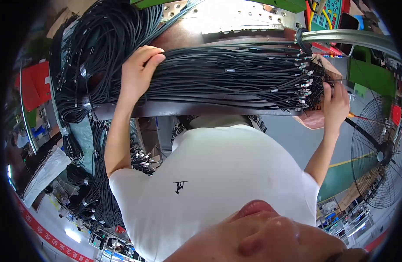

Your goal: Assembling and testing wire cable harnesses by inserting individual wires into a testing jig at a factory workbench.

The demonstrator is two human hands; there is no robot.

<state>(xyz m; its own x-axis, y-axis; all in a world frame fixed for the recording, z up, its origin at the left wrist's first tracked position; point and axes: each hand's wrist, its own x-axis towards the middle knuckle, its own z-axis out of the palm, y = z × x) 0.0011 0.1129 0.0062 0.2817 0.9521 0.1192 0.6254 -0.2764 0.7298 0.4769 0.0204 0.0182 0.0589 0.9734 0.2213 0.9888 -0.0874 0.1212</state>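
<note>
My left grip [137, 75] lies curled over the black cables [218, 78], likely steadying them along the worktop [188, 109], their metal ends [306, 85] lined up rightward for easy reach. My right grip [337, 102] bends in by small black pieces [317, 81] beyond those ends; I cannot tell whether either is pinching anything.

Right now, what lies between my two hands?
The head view shows black cables by the left hand, then metal ends, then small black parts by the right hand.
</note>
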